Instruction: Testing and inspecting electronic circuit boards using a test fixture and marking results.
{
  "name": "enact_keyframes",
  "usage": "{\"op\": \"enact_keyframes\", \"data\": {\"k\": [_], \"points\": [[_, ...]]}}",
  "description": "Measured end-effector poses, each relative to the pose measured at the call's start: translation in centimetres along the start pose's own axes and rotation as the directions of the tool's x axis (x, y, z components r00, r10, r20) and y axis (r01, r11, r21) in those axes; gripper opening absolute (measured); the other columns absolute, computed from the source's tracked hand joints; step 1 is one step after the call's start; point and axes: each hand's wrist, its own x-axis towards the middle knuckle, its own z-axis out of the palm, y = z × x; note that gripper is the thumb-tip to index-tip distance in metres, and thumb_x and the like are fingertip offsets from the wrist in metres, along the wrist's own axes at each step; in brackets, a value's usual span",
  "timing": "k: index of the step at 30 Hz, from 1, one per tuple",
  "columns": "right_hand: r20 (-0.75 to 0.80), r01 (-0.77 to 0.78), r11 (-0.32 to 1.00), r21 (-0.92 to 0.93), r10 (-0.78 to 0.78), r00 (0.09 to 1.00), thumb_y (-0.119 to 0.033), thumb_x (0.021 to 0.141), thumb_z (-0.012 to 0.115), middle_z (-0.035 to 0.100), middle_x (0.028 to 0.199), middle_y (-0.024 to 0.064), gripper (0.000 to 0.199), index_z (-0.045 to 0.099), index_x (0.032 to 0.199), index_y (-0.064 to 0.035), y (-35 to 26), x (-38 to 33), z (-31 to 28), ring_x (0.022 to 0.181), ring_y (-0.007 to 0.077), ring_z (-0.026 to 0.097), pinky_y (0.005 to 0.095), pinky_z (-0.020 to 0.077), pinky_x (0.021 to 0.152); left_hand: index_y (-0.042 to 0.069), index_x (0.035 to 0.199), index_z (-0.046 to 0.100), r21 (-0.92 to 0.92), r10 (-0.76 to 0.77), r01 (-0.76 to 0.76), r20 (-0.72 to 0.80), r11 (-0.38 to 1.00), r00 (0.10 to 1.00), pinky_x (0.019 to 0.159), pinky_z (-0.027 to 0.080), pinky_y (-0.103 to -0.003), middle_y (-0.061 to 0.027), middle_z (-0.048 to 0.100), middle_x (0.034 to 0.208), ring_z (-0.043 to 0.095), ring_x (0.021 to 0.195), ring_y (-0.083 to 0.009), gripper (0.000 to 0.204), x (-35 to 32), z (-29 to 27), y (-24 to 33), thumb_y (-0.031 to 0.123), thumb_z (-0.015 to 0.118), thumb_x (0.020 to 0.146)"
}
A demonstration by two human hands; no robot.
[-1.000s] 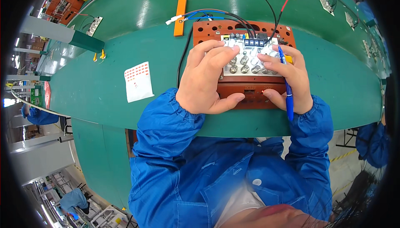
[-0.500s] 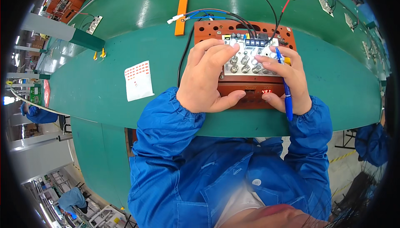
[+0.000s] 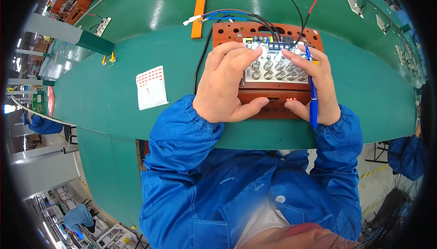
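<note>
A white circuit board (image 3: 273,67) with rows of round metal parts lies on a reddish-brown test fixture (image 3: 259,95). A dark blue block (image 3: 277,46) sits near the board's far edge, and a small red lit display (image 3: 291,99) glows on the fixture's near face. My left hand (image 3: 227,80) rests over the left side, open, its index finger reaching onto the board and its thumb apart at the fixture's front. My right hand (image 3: 321,83) holds a blue pen (image 3: 313,94) among its fingers; its index fingertip is at the blue block and its thumb beside the display.
Black, blue and red wires (image 3: 241,16) run from the board toward the far side. An orange bar (image 3: 199,10) lies beyond the fixture. A white sheet with red labels (image 3: 151,88) lies left on the green table (image 3: 109,108). More boards (image 3: 354,5) sit along the far green surface.
My right index finger has moved away over the board to the blue block, and the pen has shifted slightly with the hand. My left hand stays put. One far board has left the view.
</note>
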Motion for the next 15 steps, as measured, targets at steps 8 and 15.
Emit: {"op": "enact_keyframes", "data": {"k": [8,15], "points": [[-0.048,0.017,1.0,0.013,-0.016,0.999,-0.021,0.073,0.086,0.063,0.141,0.01,0.077,0.052,0.14,-0.0078,0.4,-0.2,0.1,0.133,0.0399,0.046,0.0497,0.0351,0.114,0.002,0.137,0.053,0.011,0.009,-0.009,-0.012,1.0,1.0,0.101,0.046,-0.047,-0.0147,0.06,0.128,0.052,0.118,-0.0387,0.079,0.0,0.1,-0.1,0.022,0.087,0.068],[-0.158,-0.081,0.995,0.052,0.088,0.984,-0.032,0.093,0.069,0.054,0.139,0.023,0.065,0.044,0.142,0.0024,1.1,-1.5,0.0,0.132,0.0364,0.053,0.048,0.0344,0.117,0.002,0.137,0.053,0.032,-0.02,0.019,0.025,0.999,0.999,0.101,0.046,-0.047,-0.0153,0.059,0.127,0.051,0.118,-0.0385,0.08,0.0,0.0,0.0,0.022,0.087,0.067]]}}
